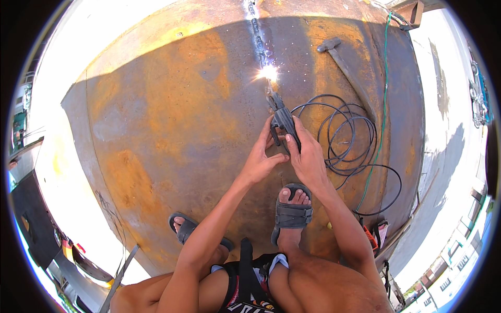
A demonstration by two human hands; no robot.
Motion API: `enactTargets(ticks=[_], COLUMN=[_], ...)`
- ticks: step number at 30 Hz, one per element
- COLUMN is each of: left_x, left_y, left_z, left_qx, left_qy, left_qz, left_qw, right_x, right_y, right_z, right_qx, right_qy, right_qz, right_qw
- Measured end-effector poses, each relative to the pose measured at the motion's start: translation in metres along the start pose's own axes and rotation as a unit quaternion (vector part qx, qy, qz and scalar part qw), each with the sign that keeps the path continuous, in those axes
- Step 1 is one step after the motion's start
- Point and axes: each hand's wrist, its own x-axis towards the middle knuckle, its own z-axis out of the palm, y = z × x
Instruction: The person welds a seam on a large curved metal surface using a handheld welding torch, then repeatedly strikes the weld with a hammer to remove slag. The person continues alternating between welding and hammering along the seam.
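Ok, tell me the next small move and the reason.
Probably ease the black electrode holder slightly nearer: the bright arc burns at the near end of the dark bead, and the left hand and right hand are both on the holder.

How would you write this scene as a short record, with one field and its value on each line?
Right hand: grips a black electrode holder
Left hand: fingers touching the holder's left side
Work point: bright arc with sparks, at the near end of a dark weld seam
Surface: rusty metal
To the right: hammer, coiled black cable, green cord
Footwear: dark sandals, on the metal
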Motion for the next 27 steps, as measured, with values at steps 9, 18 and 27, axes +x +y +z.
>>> enactTargets(ticks=[9,18,27], left_x=[-0.016,-0.013,-0.005], left_y=[-0.022,-0.016,-0.011], left_z=[0.007,0.009,0.004], left_qx=[0.028,0.009,-0.047], left_qy=[0.046,0.045,0.036], left_qz=[0.066,0.039,0.015], left_qw=[0.996,0.998,0.998], right_x=[-0.019,-0.019,-0.003], right_y=[0.0,0.0,-0.007], right_z=[-0.003,-0.001,0.0], right_qx=[0.01,0.019,0.056], right_qy=[-0.007,0.002,-0.011], right_qz=[-0.048,-0.032,0.015], right_qw=[0.999,0.999,0.998])
